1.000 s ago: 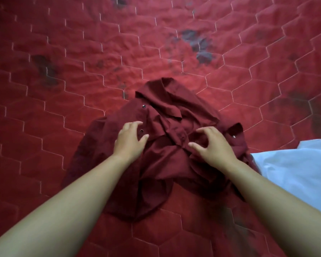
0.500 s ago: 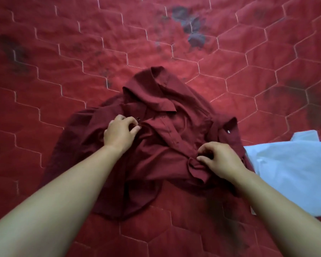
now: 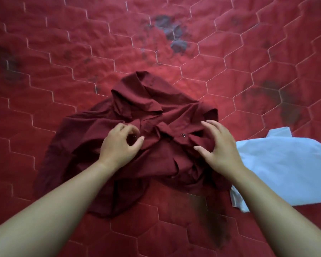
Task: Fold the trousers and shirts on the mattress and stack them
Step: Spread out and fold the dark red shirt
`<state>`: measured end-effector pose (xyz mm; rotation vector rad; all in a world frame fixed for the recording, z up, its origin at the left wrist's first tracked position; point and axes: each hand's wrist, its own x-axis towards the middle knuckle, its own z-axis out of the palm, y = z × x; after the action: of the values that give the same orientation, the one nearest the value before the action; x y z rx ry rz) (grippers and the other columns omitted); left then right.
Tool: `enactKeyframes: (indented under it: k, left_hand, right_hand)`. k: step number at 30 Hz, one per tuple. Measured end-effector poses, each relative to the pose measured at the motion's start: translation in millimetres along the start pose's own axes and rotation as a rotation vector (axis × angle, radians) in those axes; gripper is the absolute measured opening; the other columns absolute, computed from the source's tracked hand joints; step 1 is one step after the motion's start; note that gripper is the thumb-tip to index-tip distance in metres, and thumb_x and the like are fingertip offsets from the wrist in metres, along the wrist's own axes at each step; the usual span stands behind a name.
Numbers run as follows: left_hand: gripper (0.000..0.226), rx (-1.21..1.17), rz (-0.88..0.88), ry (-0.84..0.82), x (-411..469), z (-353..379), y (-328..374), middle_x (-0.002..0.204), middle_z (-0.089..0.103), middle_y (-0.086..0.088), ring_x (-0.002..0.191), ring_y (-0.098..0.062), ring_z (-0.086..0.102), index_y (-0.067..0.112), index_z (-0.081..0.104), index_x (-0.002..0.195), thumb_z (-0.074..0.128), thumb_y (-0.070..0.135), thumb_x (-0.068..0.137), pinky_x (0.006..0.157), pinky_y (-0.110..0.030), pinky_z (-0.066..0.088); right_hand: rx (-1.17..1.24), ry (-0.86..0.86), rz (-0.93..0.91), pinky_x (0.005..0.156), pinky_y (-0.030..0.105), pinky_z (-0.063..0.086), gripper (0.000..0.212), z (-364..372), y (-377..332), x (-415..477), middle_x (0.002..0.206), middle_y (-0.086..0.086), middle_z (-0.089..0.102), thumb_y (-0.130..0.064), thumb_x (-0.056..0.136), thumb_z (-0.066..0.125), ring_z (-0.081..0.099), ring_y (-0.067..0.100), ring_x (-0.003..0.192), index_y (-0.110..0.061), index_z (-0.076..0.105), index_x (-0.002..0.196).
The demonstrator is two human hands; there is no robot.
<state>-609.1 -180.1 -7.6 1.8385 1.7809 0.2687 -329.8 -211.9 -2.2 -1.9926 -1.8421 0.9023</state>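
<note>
A dark red shirt [image 3: 156, 112] lies crumpled on the red mattress [image 3: 63, 52]. It is not folded. Its collar [image 3: 137, 93] is at the far side of the shirt, and the lower part of the shirt spreads toward the person. The cloth is bunched in many creases in the middle of the shirt. A small metal snap [image 3: 183, 134] shows on the front band there.

The left hand [image 3: 120, 143] is on the left half of the shirt, just left of the bunched middle. Its fingers are curled, and the thumb and the first finger pinch the shirt cloth. A dark round thing, maybe a second snap, shows between them, but I cannot tell it clearly.

The right hand [image 3: 220, 147] is over the right half of the shirt, right of the snap. Its fingers are spread apart and a little bent, and it grips nothing. I cannot tell if the fingertips touch the cloth.

A white garment [image 3: 285, 169] lies flat just right of the shirt, partly under the right forearm. It seems to touch the right edge of the shirt.

Dark stains [image 3: 174, 34] are on the mattress beyond the collar of the shirt.
</note>
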Motion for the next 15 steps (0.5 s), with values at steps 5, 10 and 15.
enactKeyframes:
  k: [5, 10, 15]
  left_hand:
    - [0.016, -0.068, 0.088, 0.03, 53, 15, 53, 0.089, 0.058, -0.002, 0.087, -0.02, 0.058, 0.018, 0.065, 0.093, 0.067, 0.028, 0.081, 0.083, -0.035, 0.047]
    - [0.017, -0.018, 0.253, -0.095, 101, 51, 104, 0.103, 0.061, -0.003, 0.101, -0.023, 0.056, 0.017, 0.066, 0.098, 0.065, 0.027, 0.084, 0.093, -0.039, 0.042]
    - [0.041, 0.328, 0.489, -0.246, 135, 86, 134, 0.129, 0.053, 0.001, 0.126, -0.022, 0.041, 0.024, 0.055, 0.125, 0.059, 0.039, 0.088, 0.107, -0.046, 0.028]
  right_hand:
    - [0.177, 0.21, 0.272, 0.094, -0.002, 0.018, 0.063, 4, 23, -22, 0.132, 0.01, 0.042, -0.024, 0.078, 0.074, 0.036, 0.007, 0.117, -0.007, 0.045, 0.131]
    - [0.262, 0.217, 0.441, 0.09, 0.017, 0.033, 0.046, 14, 41, -28, 0.118, 0.007, 0.053, -0.028, 0.082, 0.069, 0.049, 0.014, 0.108, -0.011, 0.054, 0.121]
    - [0.332, 0.148, 0.45, 0.094, 0.033, 0.043, 0.044, 27, 51, -23, 0.113, 0.002, 0.062, -0.036, 0.083, 0.066, 0.055, 0.018, 0.107, -0.015, 0.059, 0.12]
